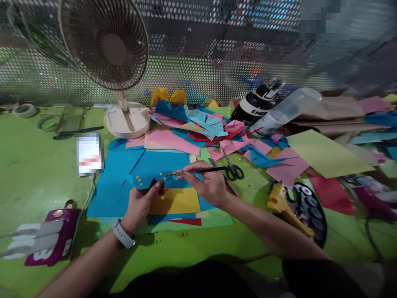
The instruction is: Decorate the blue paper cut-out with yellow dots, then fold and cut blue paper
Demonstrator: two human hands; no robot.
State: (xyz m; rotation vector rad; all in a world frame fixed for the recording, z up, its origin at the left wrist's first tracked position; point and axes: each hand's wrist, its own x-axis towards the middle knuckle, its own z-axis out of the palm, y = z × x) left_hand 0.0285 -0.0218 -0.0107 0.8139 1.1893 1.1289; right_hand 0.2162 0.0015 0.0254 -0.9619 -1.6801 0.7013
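Note:
My left hand (144, 203), with a pale watch on its wrist, is closed with the thumb pressed on a small dark piece of paper (153, 184). Several tiny yellow spots (139, 181) show on the blue surface just beyond it. In my right hand (209, 184) is a slim dark paintbrush (206, 169), gripped like a pen. Its tip points left, close to the yellow spots and my left thumb; whether it touches is unclear. Beneath both hands lie blue paper sheets (113, 194) and a yellow paper strip (180, 201).
Scissors (234, 171) lie right of my right hand, near a yellow glue gun (283, 205) and a black paint palette (313, 211). Crumpled paper scraps (204, 122), a fan (127, 120) and bottles (257, 103) stand behind. Left are a phone (89, 154) and purple power strip (66, 223).

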